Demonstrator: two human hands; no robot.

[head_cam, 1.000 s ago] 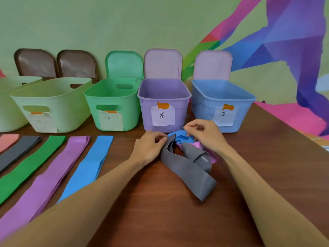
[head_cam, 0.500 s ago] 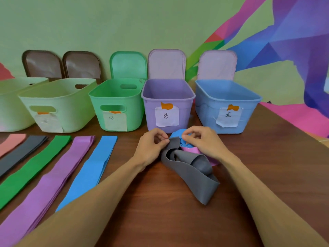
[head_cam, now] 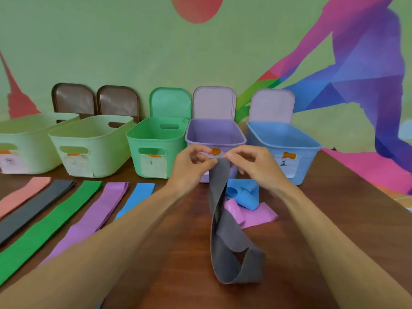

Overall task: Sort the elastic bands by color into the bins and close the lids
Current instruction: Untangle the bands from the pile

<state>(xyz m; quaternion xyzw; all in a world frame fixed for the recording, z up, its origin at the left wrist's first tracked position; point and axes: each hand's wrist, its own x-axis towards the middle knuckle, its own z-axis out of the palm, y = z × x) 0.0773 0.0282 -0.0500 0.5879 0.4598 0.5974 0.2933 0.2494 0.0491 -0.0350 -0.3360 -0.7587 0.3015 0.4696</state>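
My left hand (head_cam: 189, 170) and my right hand (head_cam: 254, 168) both pinch the top edge of a grey elastic band (head_cam: 225, 230), held up in front of the purple bin (head_cam: 214, 134). The band hangs down twisted, and its lower loop lies on the table. Behind it a crumpled blue band (head_cam: 244, 194) sits on a pink-purple band (head_cam: 256, 214). The green bin (head_cam: 153, 139) and blue bin (head_cam: 283, 141) flank the purple one, all with lids raised.
Two pale green bins (head_cam: 89, 139) (head_cam: 20, 139) with brown lids stand at the left. Flat bands lie in a row on the wooden table (head_cam: 345, 219): pink (head_cam: 24, 195), dark grey (head_cam: 33, 208), green (head_cam: 49, 226), purple (head_cam: 95, 215), blue (head_cam: 136, 199).
Both hands have lifted the grey band off the pile and drawn it out upward, uncovering the blue and pink-purple bands. The view has tilted up.
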